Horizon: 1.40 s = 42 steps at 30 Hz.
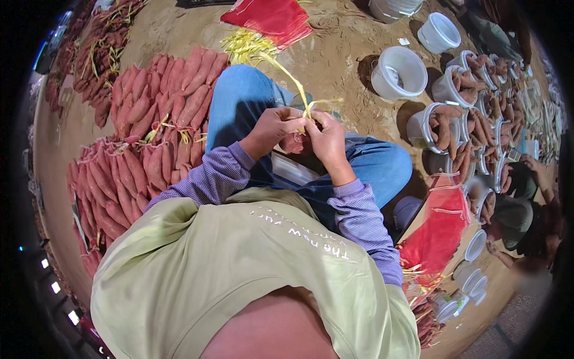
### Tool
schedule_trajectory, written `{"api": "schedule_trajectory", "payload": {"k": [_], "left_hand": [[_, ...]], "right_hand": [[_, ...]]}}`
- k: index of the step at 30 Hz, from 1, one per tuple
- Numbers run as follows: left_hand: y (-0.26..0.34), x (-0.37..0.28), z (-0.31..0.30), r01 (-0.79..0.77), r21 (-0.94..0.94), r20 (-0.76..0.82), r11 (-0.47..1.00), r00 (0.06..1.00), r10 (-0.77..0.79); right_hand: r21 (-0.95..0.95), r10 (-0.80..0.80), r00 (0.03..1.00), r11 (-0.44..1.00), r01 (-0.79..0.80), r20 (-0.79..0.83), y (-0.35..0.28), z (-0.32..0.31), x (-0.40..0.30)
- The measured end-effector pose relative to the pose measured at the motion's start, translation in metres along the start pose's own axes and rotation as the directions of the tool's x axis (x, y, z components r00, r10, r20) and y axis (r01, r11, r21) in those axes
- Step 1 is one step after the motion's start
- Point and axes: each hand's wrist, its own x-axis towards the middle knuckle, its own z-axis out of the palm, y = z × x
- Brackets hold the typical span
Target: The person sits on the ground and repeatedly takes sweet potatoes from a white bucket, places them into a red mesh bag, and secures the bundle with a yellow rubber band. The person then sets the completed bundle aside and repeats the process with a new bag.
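Note:
Between my knees, my left hand [276, 129] and my right hand [328, 138] meet at their fingertips. Both pinch a yellow plastic tie strip [294, 80]. One long end of it rises from the fingers and arcs up to the left, and a shorter end points right. Just below the fingers, partly covered by them, shows a reddish bundle [293, 143], perhaps the gathered top of a bag of sweet potatoes. A loose pile of yellow ties [246, 45] lies on the ground beyond my left knee, against a stack of red mesh bags [273, 18].
Filled mesh bags of sweet potatoes [112, 193] stand packed at my left. White buckets [399, 74] stand at the right, several holding sweet potatoes [441, 130]. More red mesh bags [437, 224] lie by my right elbow. Another person [515, 220] is at the far right.

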Motion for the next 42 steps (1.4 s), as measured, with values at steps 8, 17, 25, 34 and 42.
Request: {"api": "schedule_trajectory", "payload": {"k": [8, 17, 25, 34, 42], "left_hand": [[-0.017, 0.001, -0.013, -0.057, -0.44, -0.058, 0.896, 0.998, 0.035], [-0.016, 0.004, -0.023, -0.198, 0.027, 0.015, 0.98, 0.98, 0.198], [0.018, 0.001, -0.033, -0.06, 0.18, 0.053, 0.982, 0.997, 0.051], [0.033, 0.001, -0.048, -0.131, 0.208, 0.149, 0.969, 0.984, 0.101], [0.006, 0.008, -0.039, -0.384, 0.891, 0.105, 0.243, 0.694, 0.712]], "right_hand": [[0.689, 0.484, 0.868, 0.593, -0.417, 0.109, -0.014, 0.024, -0.002], [-0.093, -0.454, 0.89, 0.889, 0.449, -0.046, -0.055, 0.007, 0.036], [-0.021, 0.011, 0.961, 1.0, -0.005, 0.276, -0.062, -0.003, 0.076], [0.022, 0.115, 0.734, 0.984, -0.175, 0.669, -0.029, -0.014, 0.066], [0.049, 0.206, 0.715, 0.947, -0.319, 0.669, -0.013, 0.003, 0.066]]}}
